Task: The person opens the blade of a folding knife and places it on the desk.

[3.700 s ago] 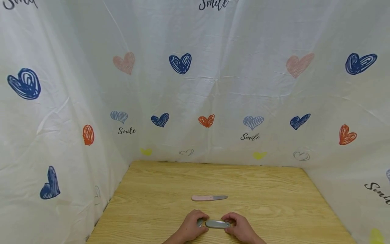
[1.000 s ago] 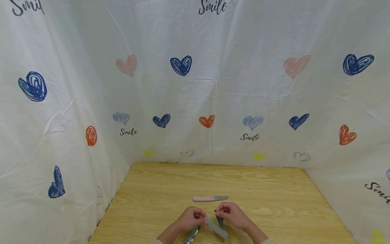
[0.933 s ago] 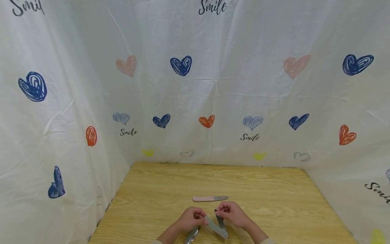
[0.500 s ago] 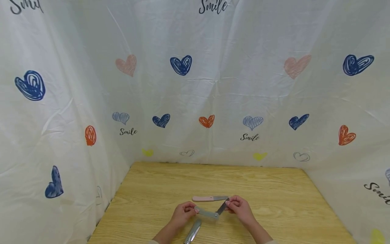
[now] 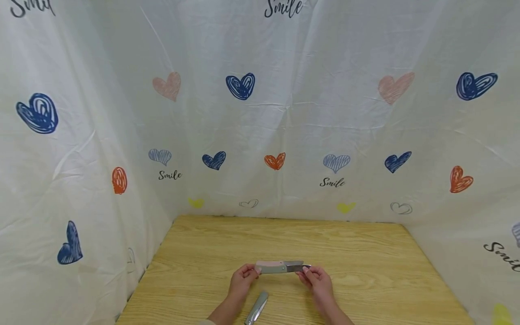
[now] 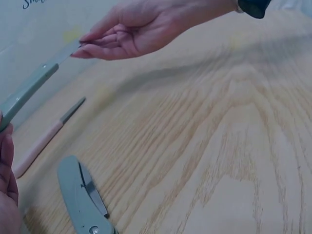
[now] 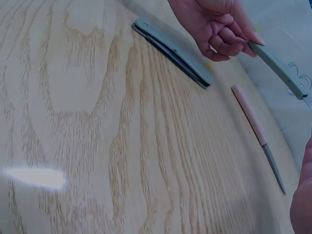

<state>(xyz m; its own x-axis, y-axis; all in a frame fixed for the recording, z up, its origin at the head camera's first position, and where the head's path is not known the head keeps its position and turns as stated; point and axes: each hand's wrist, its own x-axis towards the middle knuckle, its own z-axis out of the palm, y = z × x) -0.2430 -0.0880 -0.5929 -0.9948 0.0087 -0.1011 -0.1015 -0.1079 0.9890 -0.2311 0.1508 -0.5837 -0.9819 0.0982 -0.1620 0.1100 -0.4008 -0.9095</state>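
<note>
Held level above the table is a folding knife with a grey-green handle, its blade swung out in line with the handle. My left hand pinches the handle's end, and my right hand pinches the blade near its tip. Below them a second grey-green folding knife lies on the table with its blade folded into the handle. The pink-handled knife, blade extended, lies farther back; in the head view the held knife partly covers it.
The wood-grain table is bordered at the back and sides by a white curtain printed with hearts and "Smile". A dark band circles the right wrist in the left wrist view.
Both hands have lifted a folding knife away from the other green one and moved it forward. Its blade, first folded, then at an angle, now lies straight with the handle.
</note>
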